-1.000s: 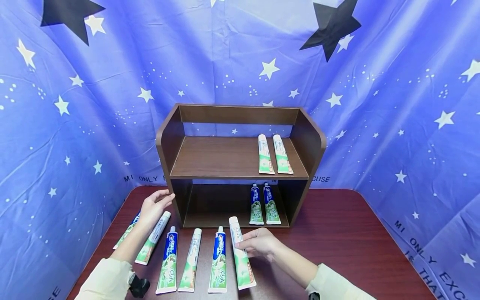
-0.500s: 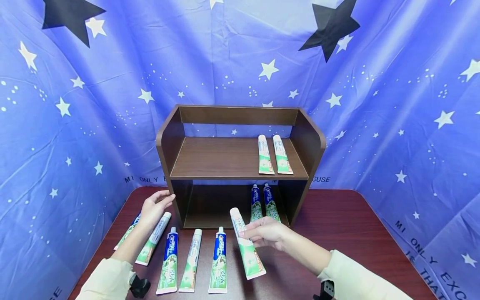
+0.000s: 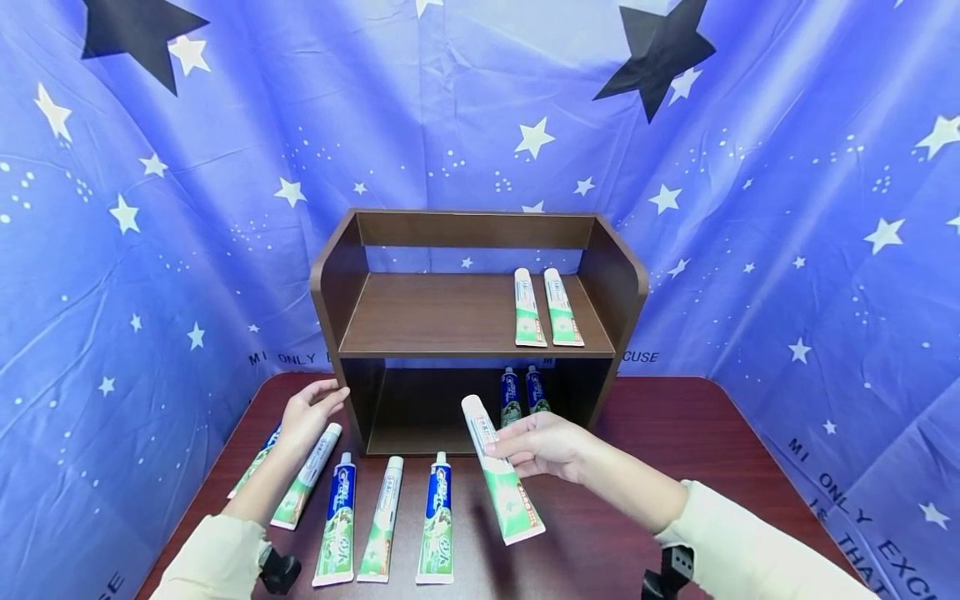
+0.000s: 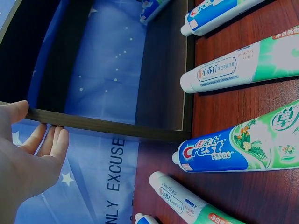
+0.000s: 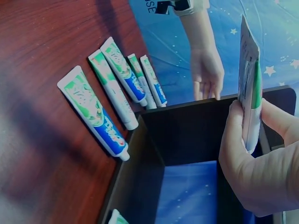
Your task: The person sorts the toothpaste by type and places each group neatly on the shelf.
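In the head view my right hand (image 3: 551,447) pinches a white-and-green toothpaste tube (image 3: 508,497), tilted, cap up and to the left, above the table before the lower shelf. The right wrist view shows this tube (image 5: 251,88) edge-on between thumb and fingers. My left hand (image 3: 307,414) holds the front edge of the left side panel of a brown two-tier shelf (image 3: 427,312). Thumb and fingers lie on opposite sides of that panel (image 4: 93,123) in the left wrist view. Two white-and-green tubes (image 3: 529,308) lie on the upper tier; two blue-and-green tubes (image 3: 511,396) lie below, partly hidden by my right hand.
On the dark red table (image 3: 675,467), several tubes lie in a row before and left of the shelf, alternating blue-and-green (image 3: 437,525) and white-and-green (image 3: 383,521). My left forearm covers part of the leftmost tube (image 3: 258,462). A blue star-patterned curtain (image 3: 465,108) surrounds the table.
My right hand has lifted the white-and-green toothpaste tube off the row, moving it up towards the shelf and slightly right, its lower end swinging right. My left hand stays on the side panel.
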